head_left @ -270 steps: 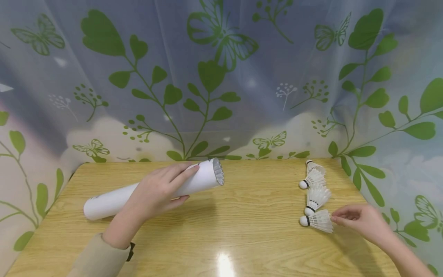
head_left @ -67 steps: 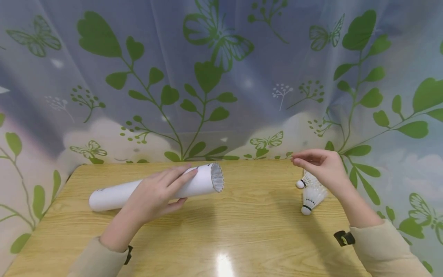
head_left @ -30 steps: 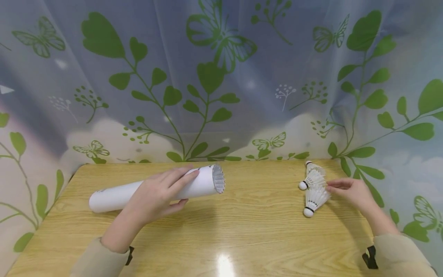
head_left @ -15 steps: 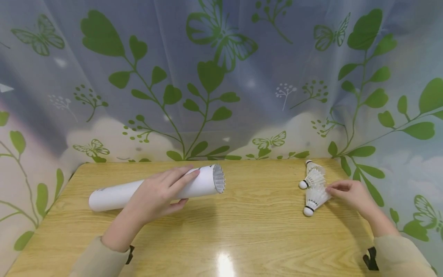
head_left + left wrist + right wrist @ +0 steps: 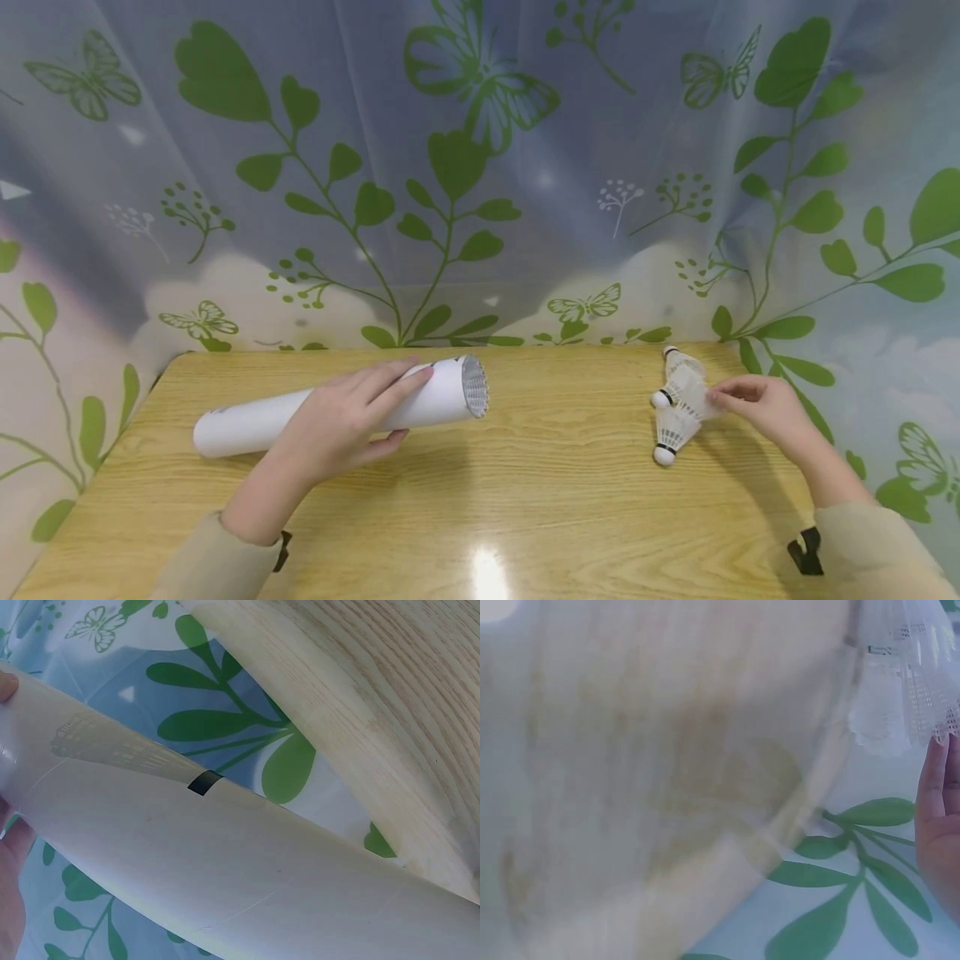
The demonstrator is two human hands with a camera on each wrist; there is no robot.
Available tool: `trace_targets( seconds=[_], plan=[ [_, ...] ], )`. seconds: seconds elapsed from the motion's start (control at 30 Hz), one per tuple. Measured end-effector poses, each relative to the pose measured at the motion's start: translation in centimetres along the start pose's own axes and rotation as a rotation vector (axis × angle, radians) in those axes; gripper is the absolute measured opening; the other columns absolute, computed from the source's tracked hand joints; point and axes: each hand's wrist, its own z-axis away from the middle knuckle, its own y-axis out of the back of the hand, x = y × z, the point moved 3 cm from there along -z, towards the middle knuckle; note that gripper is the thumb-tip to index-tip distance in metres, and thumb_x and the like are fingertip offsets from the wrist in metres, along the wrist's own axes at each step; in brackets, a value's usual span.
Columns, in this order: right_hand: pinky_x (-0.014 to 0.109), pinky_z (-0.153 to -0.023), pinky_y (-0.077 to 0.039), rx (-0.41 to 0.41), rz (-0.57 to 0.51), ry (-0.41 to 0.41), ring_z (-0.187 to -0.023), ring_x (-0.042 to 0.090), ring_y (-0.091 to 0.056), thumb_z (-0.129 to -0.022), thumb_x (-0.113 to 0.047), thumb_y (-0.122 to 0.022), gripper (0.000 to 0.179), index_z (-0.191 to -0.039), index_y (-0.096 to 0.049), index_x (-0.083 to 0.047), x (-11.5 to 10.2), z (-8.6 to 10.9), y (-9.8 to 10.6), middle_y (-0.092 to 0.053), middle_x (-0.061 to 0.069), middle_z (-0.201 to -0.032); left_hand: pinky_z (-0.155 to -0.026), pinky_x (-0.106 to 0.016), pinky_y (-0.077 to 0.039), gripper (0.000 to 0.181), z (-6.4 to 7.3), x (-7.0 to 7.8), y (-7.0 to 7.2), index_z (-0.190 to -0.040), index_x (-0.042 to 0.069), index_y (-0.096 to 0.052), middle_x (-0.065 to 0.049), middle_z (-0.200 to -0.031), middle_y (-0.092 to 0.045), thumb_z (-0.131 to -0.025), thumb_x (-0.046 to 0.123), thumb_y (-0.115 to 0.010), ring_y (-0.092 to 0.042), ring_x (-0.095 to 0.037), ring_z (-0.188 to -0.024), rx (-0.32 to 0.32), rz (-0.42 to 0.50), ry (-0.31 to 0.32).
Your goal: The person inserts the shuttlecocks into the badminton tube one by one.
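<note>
Shuttlecocks (image 5: 675, 429) cluster just beside the right hand (image 5: 768, 412), which pinches one by its skirt (image 5: 701, 402), so picking up seems in hand, calling next for a gentle lift, while the left hand (image 5: 337, 418) grips the tube (image 5: 442, 399).

Behind a wood-grained table (image 5: 547, 492) hangs bluish cloth (image 5: 540, 242) printed with green leaves (image 5: 457, 165) and butterflies (image 5: 477, 75).

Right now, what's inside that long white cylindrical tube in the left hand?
The long white cylindrical tube shows what looks like a shuttlecock's pale ribbed skirt at its open end. Anything deeper is covered by that skirt and the opaque tube.
</note>
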Motion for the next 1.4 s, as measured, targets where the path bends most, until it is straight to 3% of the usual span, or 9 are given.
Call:
trace_targets(
  seconds=[0.1, 0.27, 0.5, 0.9, 1.03, 1.23, 1.4],
  plan=[
    [0.015, -0.072, -0.053, 0.016, 0.0, 0.008, -0.085, -0.018, -0.057, -0.104, -0.027, -0.07, 0.033, -0.117, -0.077, 0.002, -0.5, -0.1, 0.7, -0.078, -0.007, -0.106, -0.083, -0.043, -0.069, 0.084, 0.0, 0.0, 0.1, -0.148, 0.009, -0.058, -0.014, -0.133, -0.071, -0.072, 0.022, -0.093, -0.078, -0.031, -0.101, -0.003, -0.003, 0.0],
    [0.013, -0.07, -0.053, 0.063, -0.006, 0.047, -0.082, -0.017, -0.059, -0.103, -0.026, -0.07, 0.033, -0.116, -0.077, 0.004, -1.8, -0.3, 1.9, -0.07, -0.028, -0.092, -0.084, -0.043, -0.069, 0.084, -0.1, 0.1, 0.2, -0.147, 0.009, -0.059, -0.014, -0.133, -0.071, -0.072, 0.022, -0.093, -0.078, -0.031, -0.102, -0.003, -0.004, 0.001],
    [0.013, -0.07, -0.053, 0.101, -0.003, 0.067, -0.083, -0.016, -0.059, -0.104, -0.031, -0.07, 0.034, -0.118, -0.078, -0.001, -4.6, -0.8, 2.8, -0.067, -0.033, -0.092, -0.083, -0.043, -0.069, 0.085, 0.0, 0.1, 0.1, -0.147, 0.008, -0.059, -0.015, -0.133, -0.071, -0.071, 0.022, -0.094, -0.077, -0.031, -0.102, -0.002, -0.007, -0.006],
    [0.003, -0.069, -0.05, 0.283, -0.116, 0.146, -0.078, -0.019, -0.059, -0.101, -0.027, -0.074, 0.034, -0.116, -0.077, 0.004, -9.5, -1.8, 1.7, -0.059, -0.044, -0.081, -0.082, -0.043, -0.069, 0.087, -0.3, 0.2, 0.0, -0.148, 0.008, -0.058, -0.014, -0.131, -0.071, -0.071, 0.022, -0.094, -0.078, -0.031, -0.1, 0.001, -0.006, -0.004],
    [0.003, -0.07, -0.05, 0.302, -0.155, 0.188, -0.079, -0.017, -0.06, -0.101, -0.026, -0.074, 0.033, -0.115, -0.078, 0.004, -11.4, -1.8, 0.9, -0.06, -0.044, -0.083, -0.081, -0.043, -0.069, 0.087, -0.4, 0.1, 0.0, -0.148, 0.008, -0.058, -0.015, -0.131, -0.071, -0.07, 0.022, -0.095, -0.078, -0.032, -0.099, 0.006, -0.003, -0.008],
    [0.005, -0.069, -0.053, 0.317, -0.2, 0.282, -0.075, -0.013, -0.063, -0.099, -0.017, -0.077, 0.023, -0.109, -0.08, 0.004, -14.9, -1.7, -0.7, -0.065, -0.037, -0.083, -0.08, -0.044, -0.069, 0.086, -0.5, 0.1, 0.0, -0.148, 0.008, -0.058, -0.015, -0.13, -0.071, -0.071, 0.022, -0.094, -0.078, -0.032, -0.099, 0.004, -0.001, -0.006],
    [0.006, -0.069, -0.054, 0.347, -0.248, 0.413, -0.073, -0.011, -0.064, -0.094, -0.005, -0.079, 0.012, -0.101, -0.081, 0.004, -17.9, -0.9, -2.1, -0.082, 0.007, -0.09, -0.08, -0.045, -0.069, 0.087, -0.3, 0.0, -0.1, -0.148, 0.009, -0.058, -0.015, -0.13, -0.071, -0.07, 0.021, -0.094, -0.078, -0.032, -0.099, 0.004, 0.001, 0.0]
  ],
)
